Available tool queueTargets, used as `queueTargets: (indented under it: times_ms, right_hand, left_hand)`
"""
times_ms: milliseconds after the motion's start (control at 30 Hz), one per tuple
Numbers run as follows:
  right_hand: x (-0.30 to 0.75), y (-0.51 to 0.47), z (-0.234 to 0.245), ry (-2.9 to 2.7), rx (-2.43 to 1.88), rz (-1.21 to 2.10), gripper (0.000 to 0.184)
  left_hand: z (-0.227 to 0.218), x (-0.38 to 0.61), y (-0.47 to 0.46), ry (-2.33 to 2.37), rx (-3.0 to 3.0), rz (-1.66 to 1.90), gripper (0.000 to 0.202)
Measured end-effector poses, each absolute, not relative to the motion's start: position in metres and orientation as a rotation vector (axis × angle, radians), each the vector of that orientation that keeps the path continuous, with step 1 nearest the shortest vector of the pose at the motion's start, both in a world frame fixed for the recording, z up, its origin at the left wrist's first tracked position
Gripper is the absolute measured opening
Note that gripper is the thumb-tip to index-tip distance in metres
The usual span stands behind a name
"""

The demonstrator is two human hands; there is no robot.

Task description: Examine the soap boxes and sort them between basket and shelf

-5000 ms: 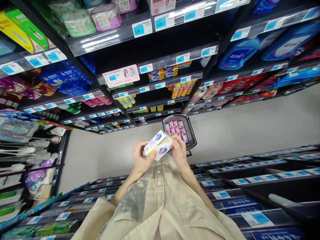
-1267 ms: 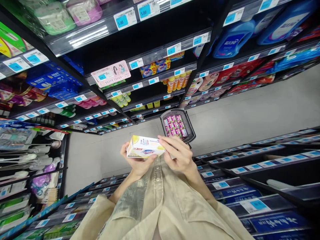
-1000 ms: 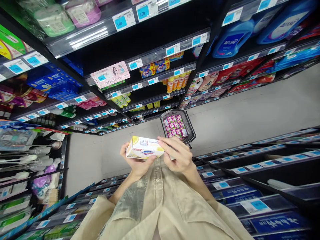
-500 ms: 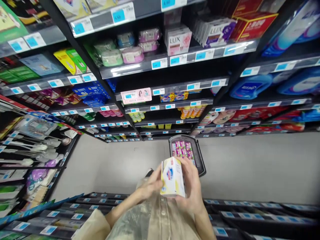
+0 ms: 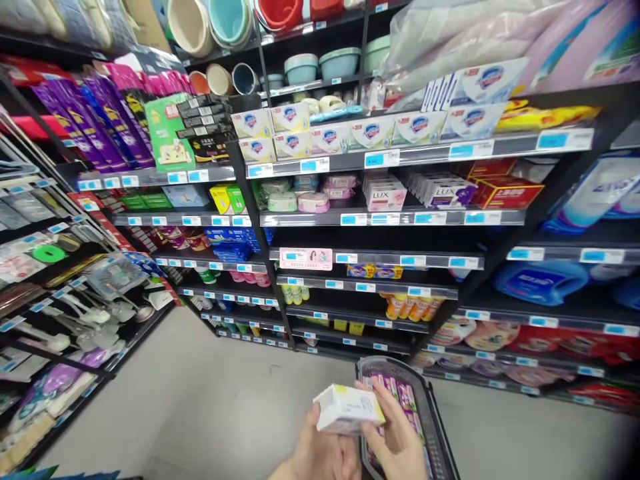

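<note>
A white and yellow box of bar soap (image 5: 346,408) is held in front of me, lying tilted with a printed side upward. My right hand (image 5: 397,437) grips its right end, thumb in front and fingers over the top. My left hand (image 5: 323,450) touches its left end with the thumb, and the other fingers curl below it. Behind and below my right hand, a grey shopping basket (image 5: 434,417) stands on the floor with several purple-pink packs (image 5: 406,398) inside. My right hand hides part of the basket.
Matching soap boxes (image 5: 330,138) line the upper shelf. Below them, pink and purple LUX packs (image 5: 384,193) stand beside red boxes (image 5: 510,193). Blue bottles (image 5: 537,283) are at right, and a side rack (image 5: 65,313) with brushes and utensils borders the grey floor (image 5: 210,400) on the left.
My view has tilted upward, bringing the upper shelves in. The soap box has been turned in my hands, its logo side no longer facing me; both hands still hold it.
</note>
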State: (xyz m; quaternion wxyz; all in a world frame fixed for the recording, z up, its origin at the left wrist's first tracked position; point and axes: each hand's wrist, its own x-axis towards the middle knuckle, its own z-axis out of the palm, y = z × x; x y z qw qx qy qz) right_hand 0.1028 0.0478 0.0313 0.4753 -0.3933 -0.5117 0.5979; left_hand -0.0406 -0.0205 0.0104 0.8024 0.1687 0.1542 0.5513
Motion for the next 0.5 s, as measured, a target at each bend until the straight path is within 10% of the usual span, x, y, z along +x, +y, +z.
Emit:
queueTargets:
  times_ms: [500]
  right_hand:
    - [0.052, 0.07, 0.085, -1.26, -0.953, 1.587, 0.048]
  left_hand:
    - [0.099, -0.065, -0.037, 0.405, -0.153, 1.238, 0.083]
